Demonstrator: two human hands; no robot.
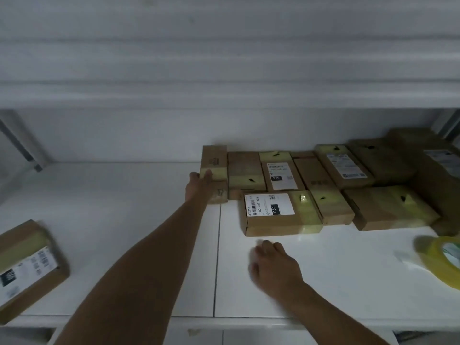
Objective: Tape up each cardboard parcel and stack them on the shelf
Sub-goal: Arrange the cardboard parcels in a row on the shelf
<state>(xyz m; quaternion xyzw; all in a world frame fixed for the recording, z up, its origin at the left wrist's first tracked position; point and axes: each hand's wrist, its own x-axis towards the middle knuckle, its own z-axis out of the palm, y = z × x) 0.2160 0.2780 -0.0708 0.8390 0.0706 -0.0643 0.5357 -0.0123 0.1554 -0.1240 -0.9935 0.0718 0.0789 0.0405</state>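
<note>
Several taped cardboard parcels lie side by side on the white shelf [124,220], filling its back right. My left hand [199,184] reaches far in, fingers straight, and rests on the leftmost parcel [214,158], a narrow box with a yellow tape band. In front of the row lies a labelled parcel [278,215] marked 060. My right hand [271,262] hovers just before it, fingers loosely curled, holding nothing. A roll of yellow tape [440,257] sits at the right edge. One more labelled parcel [27,267] lies apart at the front left.
The upper shelf board [224,95] hangs low over the parcels. A metal brace [22,148] runs diagonally at the back left. The shelf's front lip [224,322] crosses below my arms.
</note>
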